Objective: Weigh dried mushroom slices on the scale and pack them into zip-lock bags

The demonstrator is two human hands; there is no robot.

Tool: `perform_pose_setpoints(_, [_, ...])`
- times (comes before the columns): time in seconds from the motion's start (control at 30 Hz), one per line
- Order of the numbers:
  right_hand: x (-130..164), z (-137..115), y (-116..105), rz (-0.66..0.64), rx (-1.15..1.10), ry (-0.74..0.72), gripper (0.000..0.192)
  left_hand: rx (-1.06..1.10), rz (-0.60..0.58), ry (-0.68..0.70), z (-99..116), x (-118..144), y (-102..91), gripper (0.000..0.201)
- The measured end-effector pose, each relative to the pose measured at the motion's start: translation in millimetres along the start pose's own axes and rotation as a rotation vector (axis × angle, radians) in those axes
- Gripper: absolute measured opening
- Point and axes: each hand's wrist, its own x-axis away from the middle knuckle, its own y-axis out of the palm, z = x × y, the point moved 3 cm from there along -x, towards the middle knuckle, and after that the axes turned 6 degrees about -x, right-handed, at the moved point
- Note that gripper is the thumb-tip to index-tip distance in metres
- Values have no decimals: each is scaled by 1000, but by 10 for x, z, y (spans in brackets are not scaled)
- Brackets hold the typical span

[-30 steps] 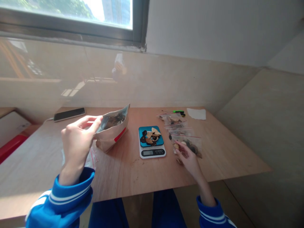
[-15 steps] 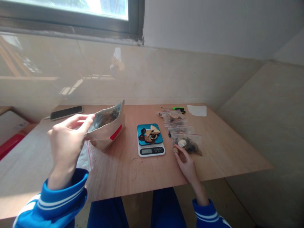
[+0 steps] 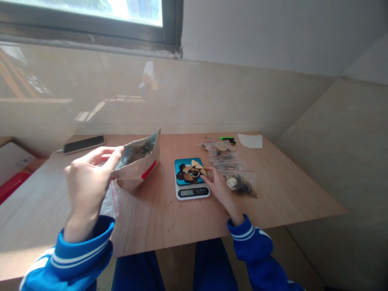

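Note:
My left hand (image 3: 91, 178) pinches the near-left rim of a tan paper bag (image 3: 136, 171) with a silvery lining and a red patch. The bag's mouth gapes, with dark dried pieces showing inside. My right hand (image 3: 218, 186) is at the right edge of a kitchen scale (image 3: 178, 193), its fingertips closed around a small tan dried piece, partly hidden by the fingers. On the scale's blue plate lies a pile of dried pieces (image 3: 188, 171), some black, some pale tan. The digits on its display are too small to read.
Several zip bags (image 3: 242, 186) of dried pieces lie in a row on the right. Behind them are a green-and-black screwdriver (image 3: 226, 138) and white paper (image 3: 251, 140). A phone (image 3: 84, 144) rests at back left. An empty-looking clear zip bag (image 3: 110, 202) lies under my left wrist.
My right hand has moved left and away from the nearest zip bag to the scale, carrying the small tan piece. My left hand still holds the paper bag, nearly unmoved.

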Motion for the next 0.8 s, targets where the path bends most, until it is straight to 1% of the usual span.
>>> perform_pose_setpoints(0.03, [-2, -9, -5, -16, 28, -16, 39, -5, -3, 6, -5, -2, -3, 38])
perform_pose_setpoints(0.1, [101, -13, -105, 9, 38, -29, 40, -10, 1, 16, -12, -9, -12, 38])
perform_pose_setpoints(0.17, [311, -2, -289, 61, 3, -18, 41, -1, 7, 8, -20, -21, -18, 38])
perform_pose_setpoints(0.27, [687, 43, -573, 90, 2, -20, 33, 1, 11, 2, -17, -38, -12, 37])
perform_pose_setpoints(0.37, [992, 162, -737, 124, 79, -41, 26, -13, 23, 14, -1, -40, 1, 34])
perform_pose_setpoints(0.47, [1179, 336, -734, 130, 182, -58, 28, -4, 22, 12, 10, -25, 7, 35])
perform_pose_setpoints(0.57, [1267, 469, -666, 129, 272, -72, 31, 18, 15, 6, 15, -13, 6, 35])
perform_pose_setpoints(0.67, [1287, 519, -633, 131, 297, -71, 31, 20, 23, 13, 16, -17, 0, 34])
perform_pose_setpoints(0.8, [1275, 507, -648, 154, 285, -78, 31, 10, 23, 17, 5, -25, 6, 35])
